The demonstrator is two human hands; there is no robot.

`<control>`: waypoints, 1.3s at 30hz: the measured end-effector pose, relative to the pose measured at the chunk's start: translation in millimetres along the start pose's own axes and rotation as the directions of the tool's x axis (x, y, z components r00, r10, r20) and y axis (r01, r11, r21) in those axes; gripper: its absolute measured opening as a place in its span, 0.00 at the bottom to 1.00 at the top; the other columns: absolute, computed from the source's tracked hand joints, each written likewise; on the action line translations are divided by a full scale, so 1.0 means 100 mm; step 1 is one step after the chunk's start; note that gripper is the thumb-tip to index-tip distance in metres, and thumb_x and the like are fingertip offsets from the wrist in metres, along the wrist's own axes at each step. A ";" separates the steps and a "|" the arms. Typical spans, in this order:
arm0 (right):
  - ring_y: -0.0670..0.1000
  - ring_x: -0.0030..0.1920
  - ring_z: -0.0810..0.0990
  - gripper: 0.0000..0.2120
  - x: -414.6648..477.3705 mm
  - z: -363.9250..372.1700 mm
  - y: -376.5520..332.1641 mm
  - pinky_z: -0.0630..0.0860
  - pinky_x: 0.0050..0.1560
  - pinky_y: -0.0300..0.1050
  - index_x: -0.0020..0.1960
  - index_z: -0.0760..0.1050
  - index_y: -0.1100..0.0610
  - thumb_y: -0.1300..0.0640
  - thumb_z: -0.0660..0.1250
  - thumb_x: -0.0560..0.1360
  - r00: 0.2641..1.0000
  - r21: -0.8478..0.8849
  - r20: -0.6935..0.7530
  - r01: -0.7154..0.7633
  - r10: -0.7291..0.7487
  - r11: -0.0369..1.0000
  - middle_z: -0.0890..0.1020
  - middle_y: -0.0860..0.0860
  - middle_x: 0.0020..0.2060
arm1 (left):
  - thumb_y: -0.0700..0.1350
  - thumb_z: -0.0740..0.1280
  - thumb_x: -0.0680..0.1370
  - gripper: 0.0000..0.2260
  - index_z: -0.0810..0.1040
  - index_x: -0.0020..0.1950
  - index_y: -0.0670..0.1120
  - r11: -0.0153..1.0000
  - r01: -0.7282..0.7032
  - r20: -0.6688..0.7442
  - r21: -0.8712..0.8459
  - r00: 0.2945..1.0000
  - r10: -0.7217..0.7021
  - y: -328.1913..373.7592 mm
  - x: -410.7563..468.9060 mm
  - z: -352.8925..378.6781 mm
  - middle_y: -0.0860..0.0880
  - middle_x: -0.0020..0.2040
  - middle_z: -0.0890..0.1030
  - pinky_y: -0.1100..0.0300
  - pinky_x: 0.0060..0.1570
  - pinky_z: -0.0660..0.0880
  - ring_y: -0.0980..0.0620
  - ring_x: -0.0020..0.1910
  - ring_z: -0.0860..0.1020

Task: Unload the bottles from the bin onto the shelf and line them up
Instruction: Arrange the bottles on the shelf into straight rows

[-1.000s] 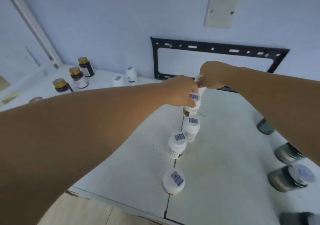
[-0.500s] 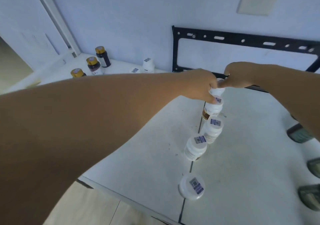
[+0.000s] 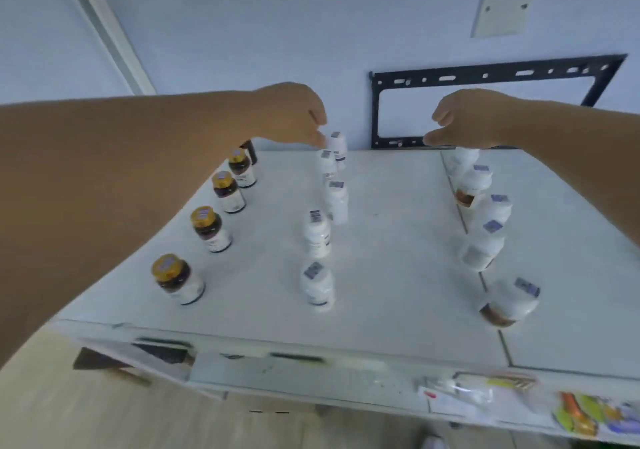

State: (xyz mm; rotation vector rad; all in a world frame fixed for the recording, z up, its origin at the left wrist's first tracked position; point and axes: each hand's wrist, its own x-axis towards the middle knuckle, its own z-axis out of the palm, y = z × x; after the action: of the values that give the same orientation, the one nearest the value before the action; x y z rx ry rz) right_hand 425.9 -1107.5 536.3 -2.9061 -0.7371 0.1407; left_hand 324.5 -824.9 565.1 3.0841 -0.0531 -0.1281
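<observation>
Three rows of bottles stand on the white shelf top (image 3: 398, 240). On the left are dark bottles with gold caps (image 3: 207, 227), in the middle slim white bottles (image 3: 317, 237), on the right wider white bottles (image 3: 485, 244). My left hand (image 3: 291, 116) reaches over the gold-capped row, fingers curled, and its fingertips touch the caps of the two farthest slim white bottles (image 3: 337, 145). Whether it grips one I cannot tell. My right hand (image 3: 467, 119) hovers just above the far end of the right row, fingers apart and empty. No bin is in view.
A black metal bracket (image 3: 485, 71) is fixed to the wall behind the shelf, with a pale wall plate (image 3: 502, 5) above it. Under the front edge, a lower level holds packets (image 3: 485, 393) and colourful items (image 3: 588, 417). Wood-look floor lies at lower left.
Both hands have left the far bottle of the right row. My left hand has swung left to the far end of the middle row. The view has pulled back and turned left.
</observation>
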 end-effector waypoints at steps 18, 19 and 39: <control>0.48 0.49 0.80 0.15 -0.76 0.51 -2.03 0.73 0.50 0.39 0.55 0.78 0.52 0.47 0.73 0.73 0.971 0.320 -0.095 0.237 -0.218 0.917 0.81 0.45 0.48 | 0.69 0.74 0.66 0.26 0.82 0.59 0.57 0.788 0.257 -0.036 -0.560 0.942 -0.333 -1.67 -2.23 0.62 0.62 0.54 0.83 0.68 0.45 0.73 0.65 0.50 0.81; 0.47 0.48 0.80 0.15 -0.78 0.58 -2.15 0.73 0.51 0.39 0.55 0.77 0.52 0.47 0.73 0.73 0.970 0.338 -0.075 0.244 -0.233 0.909 0.80 0.44 0.48 | 0.72 0.74 0.62 0.30 0.82 0.58 0.58 0.745 0.246 -0.036 -0.621 0.940 -0.340 -1.72 -2.30 0.71 0.64 0.52 0.84 0.67 0.47 0.74 0.65 0.50 0.81; 0.39 0.47 0.79 0.22 -0.46 2.40 -3.60 0.74 0.45 0.34 0.60 0.70 0.39 0.48 0.73 0.69 0.974 0.738 0.035 -0.176 0.224 0.651 0.79 0.37 0.46 | 0.66 0.72 0.68 0.22 0.72 0.60 0.70 0.641 0.046 -0.036 -0.766 0.993 -0.115 -1.92 -2.42 2.32 0.68 0.56 0.78 0.70 0.55 0.69 0.68 0.59 0.72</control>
State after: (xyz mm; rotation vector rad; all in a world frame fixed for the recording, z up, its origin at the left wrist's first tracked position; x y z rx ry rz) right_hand 187.9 -789.4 359.4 -2.1642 -0.2347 0.2967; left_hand 70.3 -636.5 343.2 2.2176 0.1173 -0.0130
